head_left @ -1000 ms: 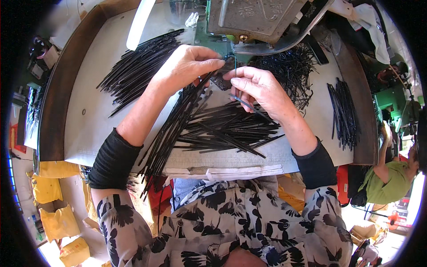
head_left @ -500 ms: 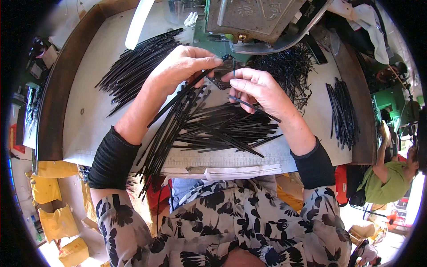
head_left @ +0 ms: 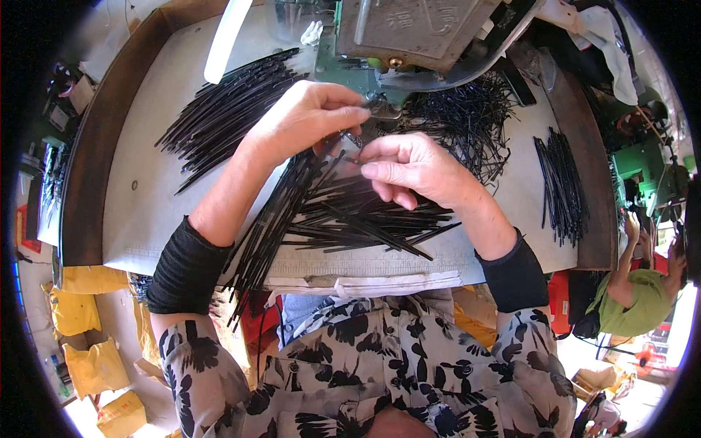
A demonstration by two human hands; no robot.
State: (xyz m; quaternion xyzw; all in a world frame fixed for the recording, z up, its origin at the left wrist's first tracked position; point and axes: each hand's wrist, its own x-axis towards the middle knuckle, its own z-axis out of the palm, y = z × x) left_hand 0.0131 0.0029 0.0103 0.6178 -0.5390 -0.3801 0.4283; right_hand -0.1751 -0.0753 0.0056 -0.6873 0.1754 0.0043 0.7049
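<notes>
My left hand (head_left: 310, 120) is closed beside the machine's small metal work point (head_left: 385, 108), thumb and forefinger pressed together. Dark strip ends show under its fingers, but what it grips is hidden. Just to the right, my right hand (head_left: 420, 171) has thumb and forefinger drawn together, the other fingers curled; anything between the tips is too small to make out. Below my left hand a bundle of thin black strips (head_left: 274, 219) slants over the table's front edge. More black strips (head_left: 365, 215) lie crossed below my right hand.
The green-based machine with a grey metal head (head_left: 416, 33) stands at the back. Black strips (head_left: 226, 109) are heaped at left, a tangled black pile (head_left: 467, 120) behind my right hand, another bunch (head_left: 561, 186) at far right. A brown raised rim (head_left: 87, 160) edges the table.
My right hand has moved slightly down and left, and the black strip across its fingers is no longer seen there. My left hand has shifted slightly; the strip seen in it is no longer distinct.
</notes>
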